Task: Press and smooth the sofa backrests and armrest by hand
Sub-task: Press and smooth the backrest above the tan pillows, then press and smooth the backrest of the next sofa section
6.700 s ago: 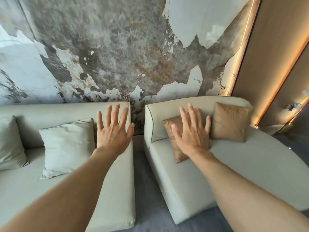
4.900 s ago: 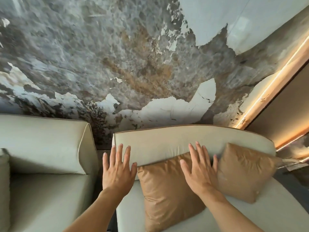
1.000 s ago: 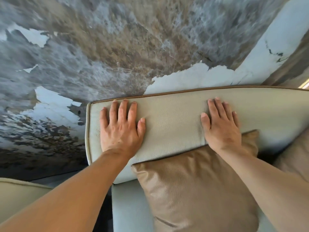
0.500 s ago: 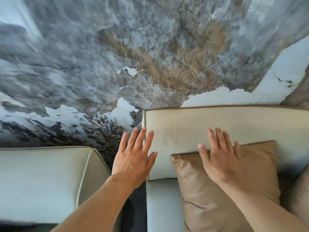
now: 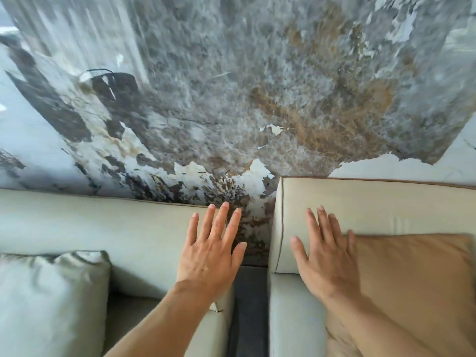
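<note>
Marbled wall [image 5: 231,99] behind two cream sofas. Left hand [image 5: 210,256] flat, fingers spread, at left backrest's [image 5: 103,228] right end. Right hand [image 5: 327,256] flat, fingers spread, at right backrest's [image 5: 373,204] left end, beside tan cushion [image 5: 412,279]; contact unclear.

2 sofas side by side against the wall [image 5: 257,86], a gap of floor [image 5: 248,305] between.
The left hand [image 5: 210,256] is over the left backrest [image 5: 103,228], a cushion [image 5: 51,300] lower left — the right hand [image 5: 327,258] before the right backrest [image 5: 386,204], a pillow [image 5: 417,284] to its right.
</note>
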Demonstrator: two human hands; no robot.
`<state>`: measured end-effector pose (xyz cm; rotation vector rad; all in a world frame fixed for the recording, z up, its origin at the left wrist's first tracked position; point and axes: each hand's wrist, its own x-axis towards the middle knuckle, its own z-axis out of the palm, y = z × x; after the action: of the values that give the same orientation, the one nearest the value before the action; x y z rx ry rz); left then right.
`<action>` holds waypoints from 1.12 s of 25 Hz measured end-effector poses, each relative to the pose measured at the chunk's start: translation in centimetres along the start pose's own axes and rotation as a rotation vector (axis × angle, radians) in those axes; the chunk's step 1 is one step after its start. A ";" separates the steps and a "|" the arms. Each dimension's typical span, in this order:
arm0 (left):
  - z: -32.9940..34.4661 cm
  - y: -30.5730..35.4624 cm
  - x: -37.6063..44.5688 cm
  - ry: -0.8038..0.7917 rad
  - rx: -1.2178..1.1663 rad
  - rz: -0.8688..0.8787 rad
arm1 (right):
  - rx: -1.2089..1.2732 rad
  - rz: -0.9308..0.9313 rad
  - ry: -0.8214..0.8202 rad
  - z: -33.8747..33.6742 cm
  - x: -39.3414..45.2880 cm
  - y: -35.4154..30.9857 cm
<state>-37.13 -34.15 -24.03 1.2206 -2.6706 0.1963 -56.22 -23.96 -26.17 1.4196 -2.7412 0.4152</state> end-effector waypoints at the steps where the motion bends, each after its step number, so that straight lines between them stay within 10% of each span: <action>1: -0.4 -0.8 -0.7 -0.001 0.002 0.000 | 0.002 -0.014 0.002 0.0 -0.4 -1.0; 28: 5.1 -36.5 -7.3 -0.007 -0.122 0.052 | -0.115 0.027 0.062 9.6 -5.4 -32.9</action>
<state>-5.41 -53.59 -29.32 1.1183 -2.6781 0.0367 -25.60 -40.05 -28.85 1.3210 -2.6904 0.2926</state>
